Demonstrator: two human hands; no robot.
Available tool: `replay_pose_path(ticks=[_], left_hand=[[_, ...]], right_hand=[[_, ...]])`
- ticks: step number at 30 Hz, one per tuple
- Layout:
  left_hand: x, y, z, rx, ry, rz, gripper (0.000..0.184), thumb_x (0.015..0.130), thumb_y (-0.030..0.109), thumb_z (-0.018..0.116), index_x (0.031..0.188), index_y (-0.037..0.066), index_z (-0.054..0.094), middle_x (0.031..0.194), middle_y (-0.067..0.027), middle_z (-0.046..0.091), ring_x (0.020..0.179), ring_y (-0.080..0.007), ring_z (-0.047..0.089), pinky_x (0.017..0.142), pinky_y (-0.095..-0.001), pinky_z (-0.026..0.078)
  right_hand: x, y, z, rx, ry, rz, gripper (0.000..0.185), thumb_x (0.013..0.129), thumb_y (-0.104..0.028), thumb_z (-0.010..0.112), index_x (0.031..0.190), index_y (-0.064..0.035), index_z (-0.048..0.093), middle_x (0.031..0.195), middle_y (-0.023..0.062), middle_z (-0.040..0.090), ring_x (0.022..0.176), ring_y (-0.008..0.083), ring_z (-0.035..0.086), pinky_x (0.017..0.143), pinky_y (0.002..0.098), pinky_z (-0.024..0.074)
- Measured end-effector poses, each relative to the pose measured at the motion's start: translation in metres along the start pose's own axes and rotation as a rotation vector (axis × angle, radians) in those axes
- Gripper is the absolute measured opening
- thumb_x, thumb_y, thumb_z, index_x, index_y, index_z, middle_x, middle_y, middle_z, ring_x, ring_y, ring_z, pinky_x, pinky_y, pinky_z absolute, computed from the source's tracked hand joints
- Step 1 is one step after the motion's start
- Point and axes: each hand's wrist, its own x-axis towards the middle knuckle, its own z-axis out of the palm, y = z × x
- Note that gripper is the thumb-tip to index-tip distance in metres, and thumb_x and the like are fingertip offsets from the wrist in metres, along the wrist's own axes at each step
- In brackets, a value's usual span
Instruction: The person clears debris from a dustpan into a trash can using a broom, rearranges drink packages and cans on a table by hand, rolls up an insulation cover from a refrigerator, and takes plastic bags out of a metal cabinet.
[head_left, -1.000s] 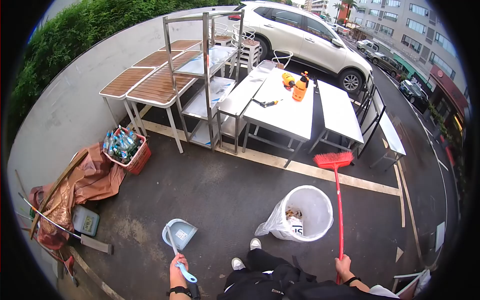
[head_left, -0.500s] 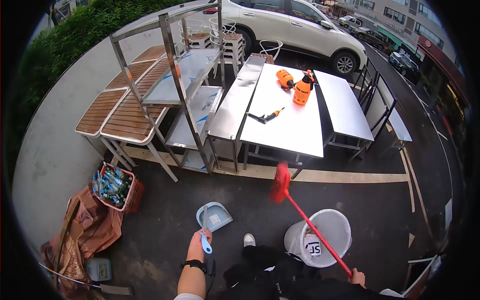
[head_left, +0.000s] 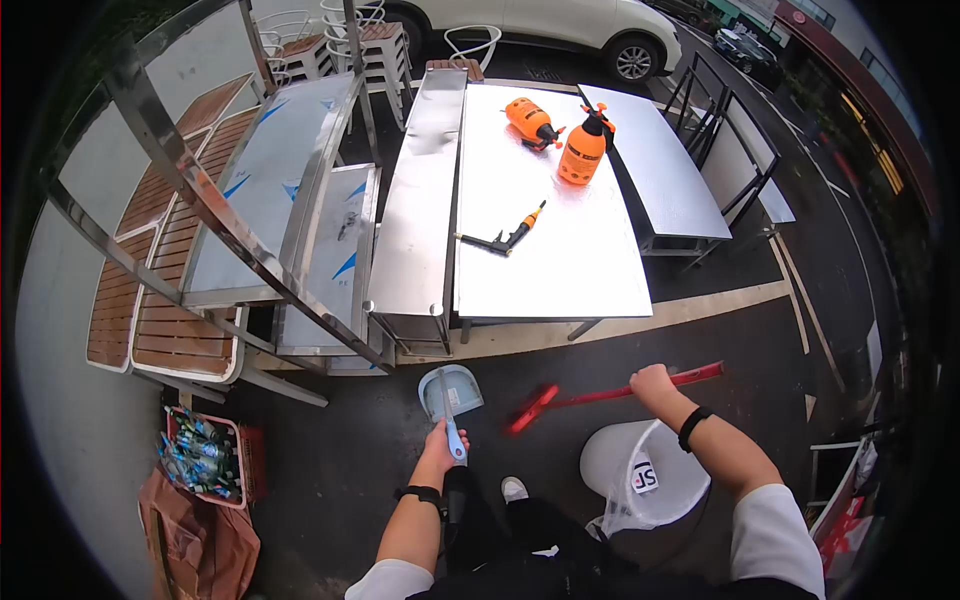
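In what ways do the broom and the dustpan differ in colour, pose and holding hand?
The broom is red; the dustpan is light blue. The broom's handle runs sideways across the view, whereas the dustpan's points back toward the person. The right hand grips the broom; the left hand grips the dustpan. Both are held by their handles.

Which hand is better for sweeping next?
Probably the right hand: it holds the broom, whose red head is close to the dustpan. The left hand holds the dustpan's handle.
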Motion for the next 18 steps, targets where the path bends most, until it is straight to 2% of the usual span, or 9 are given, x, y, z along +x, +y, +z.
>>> replay_pose_path(ticks=[1, 3, 5, 7, 9, 11, 13, 16, 18], left_hand=[[0.013, 0.005, -0.001, 0.208, 0.013, 0.070, 0.020, 0.099, 0.023, 0.048, 0.113, 0.009, 0.043, 0.083, -0.0111, 0.058, 0.060, -0.0195, 0.056, 0.052, -0.0360, 0.052], [0.044, 0.018, -0.005, 0.480, 0.025, 0.117, 0.041, 0.095, 0.011, 0.053, 0.131, 0.005, 0.034, 0.085, -0.0116, 0.057, 0.066, -0.0207, 0.058, 0.059, -0.0402, 0.056], [0.055, 0.035, 0.010, 0.475, -0.005, 0.089, 0.056, 0.092, 0.002, 0.052, 0.141, 0.006, 0.025, 0.086, -0.0116, 0.058, 0.067, -0.0202, 0.059, 0.061, -0.0390, 0.056], [0.053, 0.050, 0.035, 0.525, -0.024, 0.095, 0.056, 0.092, 0.003, 0.052, 0.142, 0.006, 0.025, 0.091, -0.0126, 0.059, 0.069, -0.0207, 0.060, 0.065, -0.0386, 0.057], [0.058, 0.063, 0.052, 0.536, -0.063, 0.089, 0.056, 0.092, 0.003, 0.052, 0.142, 0.006, 0.026, 0.095, -0.0127, 0.059, 0.071, -0.0200, 0.060, 0.068, -0.0379, 0.057], [0.057, 0.073, 0.062, 0.593, -0.033, 0.109, 0.056, 0.092, 0.004, 0.053, 0.141, 0.006, 0.027, 0.099, -0.0127, 0.058, 0.074, -0.0193, 0.060, 0.070, -0.0363, 0.056], [0.051, 0.079, 0.065, 0.698, 0.064, 0.150, 0.055, 0.092, 0.005, 0.053, 0.140, 0.006, 0.028, 0.103, -0.0125, 0.058, 0.080, -0.0186, 0.061, 0.070, -0.0337, 0.055], [0.076, 0.078, 0.020, 0.892, 0.096, 0.424, 0.051, 0.091, 0.004, 0.053, 0.138, 0.006, 0.033, 0.103, -0.0106, 0.058, 0.092, -0.0180, 0.060, 0.073, -0.0309, 0.053], [0.006, 0.089, 0.031, 0.819, 0.035, 0.462, 0.042, 0.093, 0.006, 0.051, 0.134, 0.006, 0.041, 0.103, -0.0099, 0.059, 0.096, -0.0177, 0.059, 0.078, -0.0308, 0.051]], right_hand=[[0.030, -0.016, -0.015, -0.032, 0.007, -0.027, 0.013, 0.081, -0.018, 0.061, 0.080, -0.0143, 0.073, 0.081, 0.0051, 0.072, 0.077, 0.0227, 0.071, 0.060, 0.0386, 0.0518], [0.078, -0.047, -0.067, -0.001, -0.055, 0.000, 0.013, 0.080, -0.020, 0.063, 0.082, -0.0116, 0.073, 0.080, 0.0055, 0.071, 0.077, 0.0223, 0.070, 0.061, 0.0416, 0.0514], [0.127, -0.069, -0.092, -0.089, -0.040, 0.030, 0.015, 0.081, -0.019, 0.061, 0.082, -0.0114, 0.075, 0.081, 0.0063, 0.072, 0.078, 0.0252, 0.070, 0.071, 0.0487, 0.0521], [0.157, -0.085, -0.118, -0.281, -0.016, 0.044, 0.019, 0.083, -0.018, 0.058, 0.086, -0.0103, 0.075, 0.081, 0.0087, 0.072, 0.082, 0.0299, 0.069, 0.093, 0.0546, 0.0446], [0.169, -0.094, -0.156, -0.334, -0.013, 0.008, 0.024, 0.086, -0.019, 0.055, 0.088, -0.0067, 0.074, 0.083, 0.0127, 0.071, 0.092, 0.0327, 0.066, 0.110, 0.0567, 0.0264], [0.176, -0.104, -0.166, -0.328, 0.226, -0.029, 0.025, 0.086, -0.021, 0.054, 0.087, -0.0060, 0.074, 0.085, 0.0139, 0.070, 0.101, 0.0323, 0.062, 0.115, 0.0574, 0.0177], [0.180, -0.117, -0.177, -0.031, 0.475, -0.082, 0.021, 0.083, -0.019, 0.053, 0.079, -0.0087, 0.071, 0.085, 0.0093, 0.068, 0.103, 0.0293, 0.058, 0.116, 0.0506, 0.0226], [0.154, -0.145, -0.180, 0.443, 0.585, -0.089, 0.014, 0.082, -0.018, 0.057, 0.081, -0.0084, 0.068, 0.087, 0.0067, 0.067, 0.101, 0.0249, 0.058, 0.112, 0.0473, 0.0288], [0.113, -0.168, -0.161, 0.656, 0.604, -0.017, 0.011, 0.082, -0.018, 0.060, 0.083, -0.0091, 0.067, 0.089, 0.0054, 0.067, 0.100, 0.0228, 0.058, 0.110, 0.0468, 0.0313]])
